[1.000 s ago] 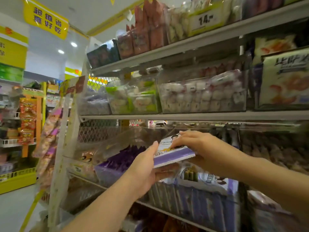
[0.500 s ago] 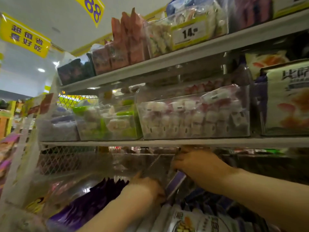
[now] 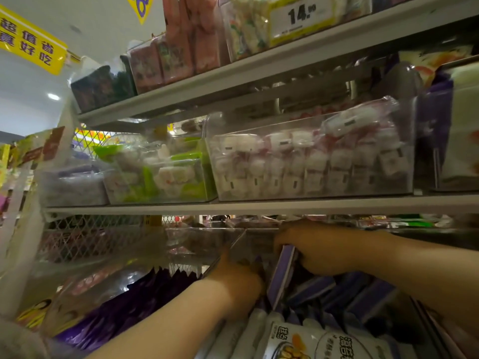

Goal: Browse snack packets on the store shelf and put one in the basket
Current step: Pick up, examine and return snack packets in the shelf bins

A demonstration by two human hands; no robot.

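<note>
Below the shelf point(image 3: 259, 207), right hand point(image 3: 318, 250) grips a tilted purple packet point(image 3: 282, 275).

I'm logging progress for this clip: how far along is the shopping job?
Done: nothing yet; no basket shows. In hand: browsing, the right hand grips a purple-edged packet among other purple packets, the left hand beside it, its grip hidden. Left: pick one and put it in a basket.
</note>
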